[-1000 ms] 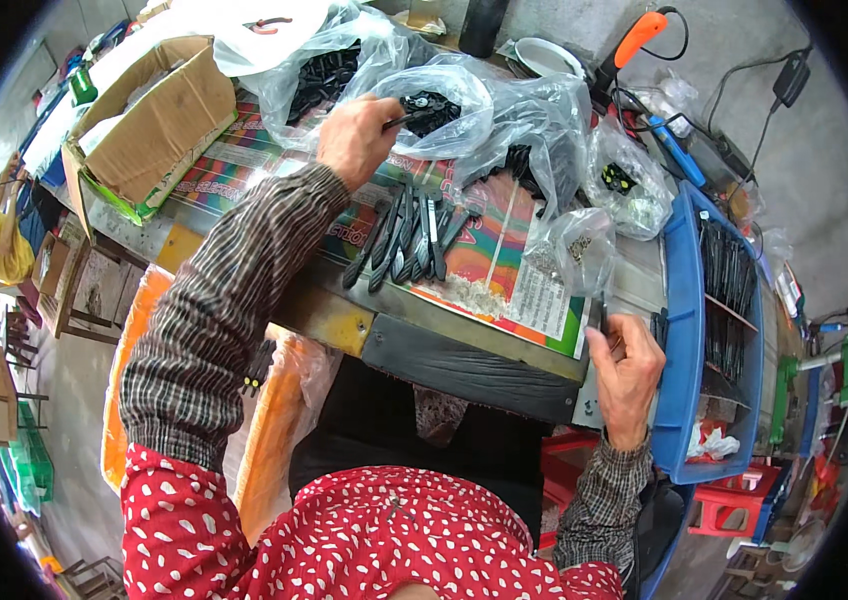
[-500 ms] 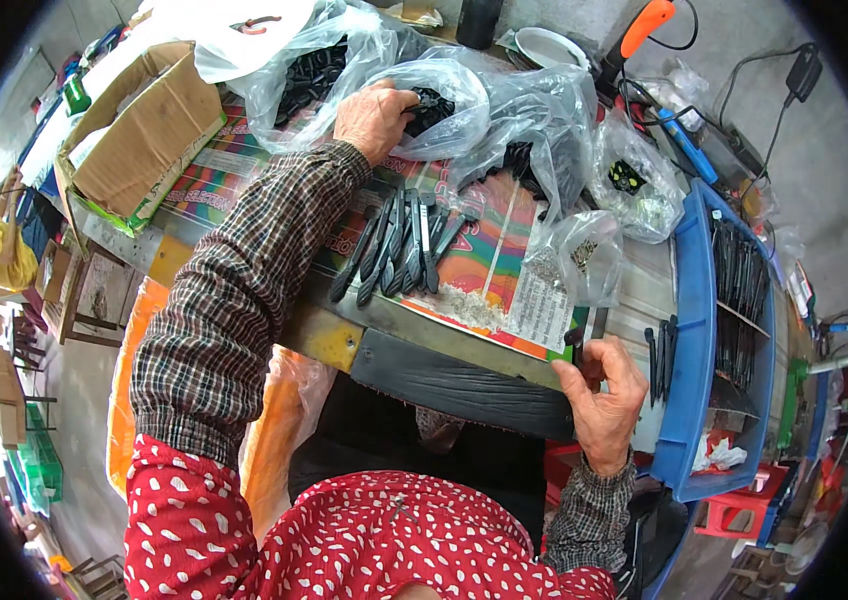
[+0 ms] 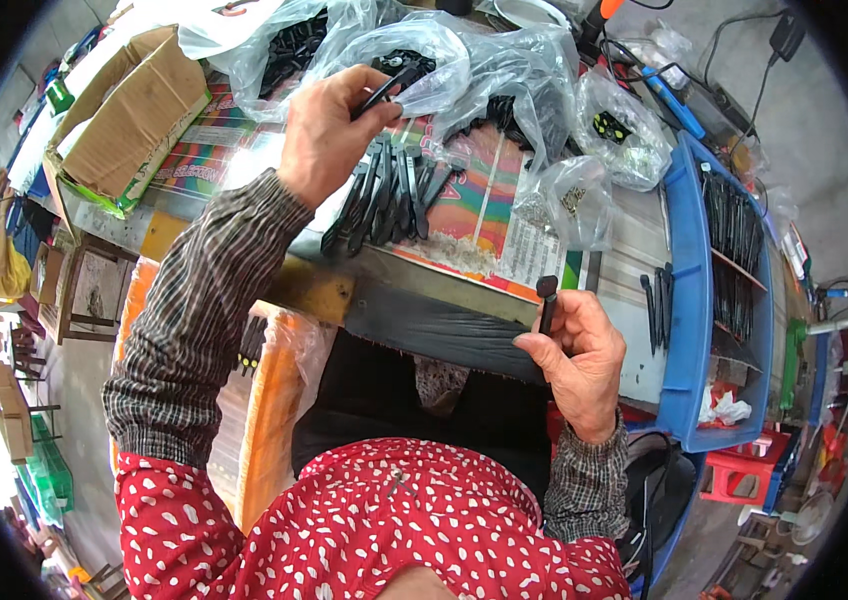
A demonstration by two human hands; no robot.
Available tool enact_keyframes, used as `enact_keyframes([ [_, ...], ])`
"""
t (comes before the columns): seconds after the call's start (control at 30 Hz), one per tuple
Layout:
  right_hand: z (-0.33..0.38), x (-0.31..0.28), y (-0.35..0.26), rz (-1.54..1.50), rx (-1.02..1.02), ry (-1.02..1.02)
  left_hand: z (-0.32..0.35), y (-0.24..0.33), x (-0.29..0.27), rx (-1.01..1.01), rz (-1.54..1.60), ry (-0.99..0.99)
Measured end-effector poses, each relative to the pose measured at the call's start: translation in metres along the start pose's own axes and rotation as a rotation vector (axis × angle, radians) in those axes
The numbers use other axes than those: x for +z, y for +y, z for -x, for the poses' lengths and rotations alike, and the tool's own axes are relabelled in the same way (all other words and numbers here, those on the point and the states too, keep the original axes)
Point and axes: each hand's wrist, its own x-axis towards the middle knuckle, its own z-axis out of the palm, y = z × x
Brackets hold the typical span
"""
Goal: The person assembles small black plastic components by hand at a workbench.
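**Crowded surface, black parts in both hands**

Left hand (image 3: pixel 326 135) out over the surface (image 3: pixel 424 305), fingers pinched on a thin black strip (image 3: pixel 384 90) at the mouth of a clear plastic bag (image 3: pixel 424 60) of black parts. Right hand (image 3: pixel 579 355) at the near edge, curled around a short black rod (image 3: pixel 547 303) held upright. Between them, a loose row of black strips (image 3: pixel 389 195) on a bright striped sheet (image 3: pixel 479 195). More clear bags behind; open cardboard box (image 3: pixel 129 115) far left; blue tray (image 3: pixel 694 300) of black strips at right — red stool (image 3: pixel 744 475) on the floor beyond.
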Motion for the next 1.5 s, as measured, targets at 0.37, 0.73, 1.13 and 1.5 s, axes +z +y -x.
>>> enact_keyframes([
  [0.37,0.026,0.026,-0.008,-0.088,0.084,-0.100,0.111,0.097,-0.024,-0.586,0.703,-0.189],
  [0.73,0.044,0.050,-0.008,0.082,-0.020,-0.133,0.156,0.116,-0.019,-0.602,0.782,-0.227],
  [1.13,0.051,0.062,-0.006,0.087,-0.030,-0.169,0.176,0.110,-0.013,-0.590,0.789,-0.160],
  [1.5,0.054,0.068,-0.002,0.043,0.023,-0.183,0.185,0.103,-0.008,-0.547,0.752,-0.150],
])
